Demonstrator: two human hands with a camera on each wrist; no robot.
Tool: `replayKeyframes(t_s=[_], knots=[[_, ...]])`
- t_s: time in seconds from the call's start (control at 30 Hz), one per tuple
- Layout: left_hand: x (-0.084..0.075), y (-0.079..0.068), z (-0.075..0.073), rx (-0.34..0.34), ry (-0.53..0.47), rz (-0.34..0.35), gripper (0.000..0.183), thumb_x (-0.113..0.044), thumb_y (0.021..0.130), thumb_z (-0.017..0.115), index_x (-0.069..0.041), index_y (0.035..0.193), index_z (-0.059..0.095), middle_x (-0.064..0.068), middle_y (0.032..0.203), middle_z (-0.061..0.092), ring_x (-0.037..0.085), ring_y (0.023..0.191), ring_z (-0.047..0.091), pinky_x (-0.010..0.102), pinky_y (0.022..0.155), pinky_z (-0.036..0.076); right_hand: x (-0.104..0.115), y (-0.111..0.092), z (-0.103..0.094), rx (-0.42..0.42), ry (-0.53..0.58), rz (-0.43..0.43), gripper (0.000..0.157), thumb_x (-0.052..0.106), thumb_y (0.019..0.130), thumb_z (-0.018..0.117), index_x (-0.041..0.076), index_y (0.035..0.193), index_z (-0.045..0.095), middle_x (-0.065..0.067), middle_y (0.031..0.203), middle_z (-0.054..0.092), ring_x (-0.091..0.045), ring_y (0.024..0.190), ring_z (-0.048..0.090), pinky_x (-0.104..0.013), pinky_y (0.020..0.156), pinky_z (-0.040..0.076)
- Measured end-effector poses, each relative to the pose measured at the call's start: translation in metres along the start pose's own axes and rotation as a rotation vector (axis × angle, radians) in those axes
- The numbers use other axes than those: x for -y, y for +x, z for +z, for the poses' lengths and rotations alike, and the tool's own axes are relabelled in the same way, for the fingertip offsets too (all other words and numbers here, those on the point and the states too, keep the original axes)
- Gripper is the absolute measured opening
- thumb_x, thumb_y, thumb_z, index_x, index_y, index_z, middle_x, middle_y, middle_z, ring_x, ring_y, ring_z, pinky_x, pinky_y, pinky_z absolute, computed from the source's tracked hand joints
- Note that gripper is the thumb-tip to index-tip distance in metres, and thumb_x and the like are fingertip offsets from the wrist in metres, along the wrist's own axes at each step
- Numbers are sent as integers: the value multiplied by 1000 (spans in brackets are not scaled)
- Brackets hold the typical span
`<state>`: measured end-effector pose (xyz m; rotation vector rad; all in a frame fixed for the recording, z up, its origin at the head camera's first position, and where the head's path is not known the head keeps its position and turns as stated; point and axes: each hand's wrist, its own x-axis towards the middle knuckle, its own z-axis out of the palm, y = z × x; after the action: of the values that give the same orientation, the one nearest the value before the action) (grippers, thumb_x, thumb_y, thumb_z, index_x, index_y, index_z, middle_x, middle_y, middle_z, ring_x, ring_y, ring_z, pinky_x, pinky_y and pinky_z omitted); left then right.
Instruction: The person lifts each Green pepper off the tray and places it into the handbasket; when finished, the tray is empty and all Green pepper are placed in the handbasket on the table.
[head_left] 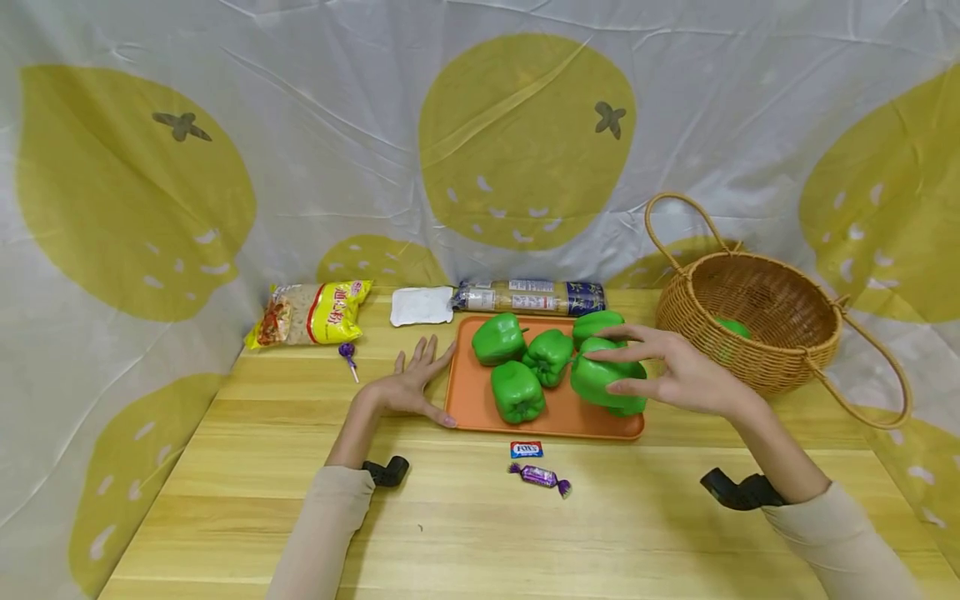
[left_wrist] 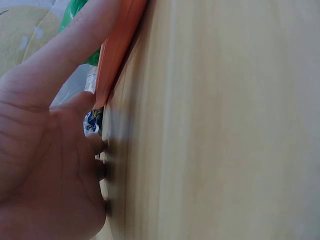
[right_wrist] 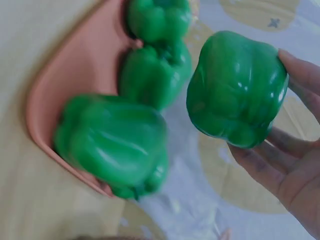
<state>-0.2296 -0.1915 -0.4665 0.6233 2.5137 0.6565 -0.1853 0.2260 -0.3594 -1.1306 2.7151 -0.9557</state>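
My right hand [head_left: 678, 371] grips a green bell pepper [right_wrist: 237, 90] between thumb and fingers, raised over the right part of the orange tray [head_left: 468, 400]. Several more green bell peppers lie on that tray, among them one at the front left [head_left: 517, 392] and one at the back left [head_left: 498, 340]. The held pepper overlaps those at the tray's right end in the head view. At the tray's left edge, my left hand [head_left: 408, 385] has its fingers spread, thumb and index finger right at the rim, other fingertips down on the table.
To the right stands a wicker basket [head_left: 750, 375] with upright handles and a green thing [head_left: 731, 327] inside. Behind the tray lie a noodle packet [head_left: 525, 297] and a white packet [head_left: 422, 306]. A yellow bag [head_left: 311, 315], a lollipop [head_left: 347, 354] and wrapped candies [head_left: 540, 476] lie around.
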Motion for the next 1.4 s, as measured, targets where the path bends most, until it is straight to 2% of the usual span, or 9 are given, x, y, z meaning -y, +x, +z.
replayKeyframes(t_s=[0.37,0.5,0.67,0.77,0.93,1.07,1.17,1.3,1.4], knots=[[1,1,1,4,3,3,128,-59,67,80,-26,156,-6,18,159,-25,36,146,-27,65,114,-16,1,-6,-62,-65,-24,136,45,25,84,75,35,126,63,1,144,50,-22,132,46,-20,95,42],[1,1,0,2,-12,5,128,-58,67,80,-25,156,-6,18,158,-25,36,146,-27,65,113,-17,-4,-9,-88,-113,-36,232,44,28,84,75,33,126,64,3,143,50,-10,126,47,-9,86,38],[3,2,1,-2,-15,8,129,-59,67,80,-24,156,-6,20,158,-24,38,146,-26,67,113,-16,-18,-17,-115,-177,9,378,46,32,86,72,31,131,61,6,143,50,6,117,46,-8,82,36],[2,1,1,-2,-8,6,129,-59,66,80,-26,156,-6,19,158,-24,37,146,-26,66,113,-16,-31,-25,-125,-225,38,478,50,36,87,70,32,136,56,10,146,48,2,125,43,-14,88,34],[1,0,0,-4,2,5,128,-59,67,80,-26,156,-6,19,159,-24,36,146,-26,65,114,-15,-51,-34,-137,-317,80,649,57,48,86,67,38,139,50,12,151,42,-23,146,27,-43,106,34],[1,-1,-1,-10,1,9,129,-58,67,80,-24,156,-5,20,158,-24,38,146,-26,66,113,-15,-69,-37,-146,-350,96,733,60,52,84,67,38,140,49,-1,155,38,-28,146,25,-20,91,41],[3,1,-1,-14,-4,18,129,-58,67,81,-22,156,-5,22,158,-23,40,146,-25,68,112,-14,-81,-41,-151,-345,103,775,63,55,84,66,37,141,47,-11,158,28,-31,147,19,-18,90,40],[3,2,-3,-16,7,18,129,-59,67,80,-22,156,-6,21,158,-24,39,146,-25,67,113,-15,-93,-46,-155,-339,155,808,67,57,84,64,37,144,43,-11,161,19,-37,150,4,-51,115,29],[2,1,-3,-14,19,14,129,-60,67,79,-23,156,-5,20,158,-24,38,146,-25,66,113,-15,-100,-49,-155,-334,200,814,69,56,84,65,35,145,42,-12,161,16,-38,149,-2,-63,117,13]])
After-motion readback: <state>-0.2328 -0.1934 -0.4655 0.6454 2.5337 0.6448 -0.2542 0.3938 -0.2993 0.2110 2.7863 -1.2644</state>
